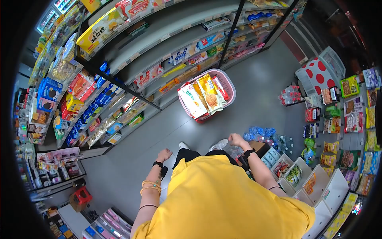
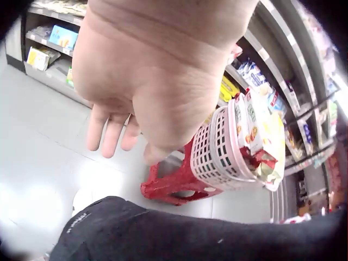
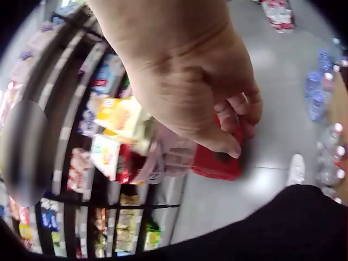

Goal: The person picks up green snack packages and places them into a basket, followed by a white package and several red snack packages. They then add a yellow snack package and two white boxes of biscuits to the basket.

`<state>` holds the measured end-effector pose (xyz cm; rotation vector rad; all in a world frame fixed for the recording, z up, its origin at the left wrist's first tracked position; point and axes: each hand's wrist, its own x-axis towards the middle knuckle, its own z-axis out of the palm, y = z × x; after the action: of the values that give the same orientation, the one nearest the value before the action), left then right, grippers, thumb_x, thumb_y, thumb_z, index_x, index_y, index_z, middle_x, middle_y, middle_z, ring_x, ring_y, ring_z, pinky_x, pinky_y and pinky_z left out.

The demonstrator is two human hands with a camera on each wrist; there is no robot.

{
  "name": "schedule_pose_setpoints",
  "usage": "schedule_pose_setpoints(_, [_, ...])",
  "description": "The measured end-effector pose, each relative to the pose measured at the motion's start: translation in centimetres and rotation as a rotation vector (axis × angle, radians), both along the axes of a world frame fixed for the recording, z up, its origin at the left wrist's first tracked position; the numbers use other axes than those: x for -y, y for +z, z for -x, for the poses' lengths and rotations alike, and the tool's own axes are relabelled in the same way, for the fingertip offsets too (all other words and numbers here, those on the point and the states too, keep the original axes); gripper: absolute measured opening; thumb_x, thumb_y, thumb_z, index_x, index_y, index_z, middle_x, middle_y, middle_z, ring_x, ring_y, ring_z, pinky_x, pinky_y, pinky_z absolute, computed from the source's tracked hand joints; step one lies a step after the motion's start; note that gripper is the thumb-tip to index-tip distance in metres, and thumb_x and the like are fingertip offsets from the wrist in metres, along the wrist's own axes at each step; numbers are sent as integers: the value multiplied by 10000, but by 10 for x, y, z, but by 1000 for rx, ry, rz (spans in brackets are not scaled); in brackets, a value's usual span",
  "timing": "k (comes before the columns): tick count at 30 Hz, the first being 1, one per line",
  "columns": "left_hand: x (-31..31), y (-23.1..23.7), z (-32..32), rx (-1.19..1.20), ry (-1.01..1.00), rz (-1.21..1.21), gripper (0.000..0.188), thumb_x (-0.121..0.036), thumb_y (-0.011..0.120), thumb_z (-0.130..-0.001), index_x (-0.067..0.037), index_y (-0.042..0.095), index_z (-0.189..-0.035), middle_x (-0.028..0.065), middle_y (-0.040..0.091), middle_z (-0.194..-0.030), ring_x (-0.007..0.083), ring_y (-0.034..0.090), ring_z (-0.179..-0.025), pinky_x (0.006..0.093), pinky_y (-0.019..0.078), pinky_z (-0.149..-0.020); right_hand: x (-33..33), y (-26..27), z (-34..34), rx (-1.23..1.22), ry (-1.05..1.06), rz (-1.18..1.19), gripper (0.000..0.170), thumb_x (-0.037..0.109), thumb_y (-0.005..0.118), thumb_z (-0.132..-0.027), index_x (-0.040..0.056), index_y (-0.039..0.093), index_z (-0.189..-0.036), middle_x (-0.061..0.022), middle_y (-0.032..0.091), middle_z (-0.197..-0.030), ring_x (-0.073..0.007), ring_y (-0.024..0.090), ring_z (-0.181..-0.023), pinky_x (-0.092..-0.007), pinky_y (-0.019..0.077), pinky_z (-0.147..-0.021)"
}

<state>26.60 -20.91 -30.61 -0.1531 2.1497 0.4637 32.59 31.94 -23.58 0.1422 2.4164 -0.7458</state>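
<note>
A pink-white basket (image 1: 230, 85) full of snack packs stands on a red stool (image 2: 176, 182), with yellow and white packs (image 1: 210, 92) on top. My left hand (image 1: 164, 154) hangs in front of my body, away from the basket; in the left wrist view the left hand (image 2: 147, 81) has its fingers loosely bent and holds nothing. My right hand (image 1: 237, 140) is raised at the other side, loosely curled and empty; the right hand (image 3: 196, 87) overlaps the red stool (image 3: 217, 166) in the right wrist view, without visible grip on it.
Shelves (image 1: 159, 40) of packaged snacks run along the left and behind the basket. Bottles (image 1: 260, 131) and white bins (image 1: 298, 171) with goods stand on the floor at right, near hanging snack packs (image 1: 352, 121). Grey floor (image 1: 254, 79) surrounds the basket.
</note>
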Motion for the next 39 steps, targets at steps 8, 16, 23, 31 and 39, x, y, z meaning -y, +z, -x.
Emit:
schedule_pose_setpoints(8, [-105,23,-1,-73,197,73,527,-471,651,-832,-95,658,-1202,164,683,-1222,338,611,-1200,419,459,-1032,-152,-128,-92,288,-604,342,280,-12,765,-691,21,710,-963,-82,725,-819,-181,703,-714,-322,576,-633])
schedule_pose_setpoints(16, [-207,42,-22,-147,329,-22,500,-431,675,-843,-57,665,-1174,182,706,-1145,336,654,-1124,405,502,-978,-257,-129,-45,286,-846,436,115,96,623,-899,37,692,-969,-70,697,-776,-162,680,-631,-289,520,-524])
schedule_pose_setpoints(23, [-225,20,-41,-71,382,-5,482,-423,675,-846,-58,687,-1161,176,708,-1150,332,657,-1117,396,504,-975,-292,-104,26,267,-797,438,154,109,582,-933,64,638,-1069,-65,687,-835,-168,682,-664,-271,507,-529])
schedule_pose_setpoints(31, [-269,-1,10,-35,464,45,480,-402,652,-832,-26,714,-1123,232,704,-1124,358,642,-1142,415,500,-995,-373,-75,41,197,-739,452,149,117,587,-937,61,635,-1067,-81,700,-848,-155,669,-635,-275,499,-508])
schedule_pose_setpoints(39, [-321,35,97,-577,691,245,389,-335,698,-822,-11,656,-1034,229,538,-1184,410,496,-1178,462,430,-1031,-445,-54,60,357,-861,267,125,141,595,-927,84,622,-1034,-58,670,-787,-154,624,-547,-285,480,-466])
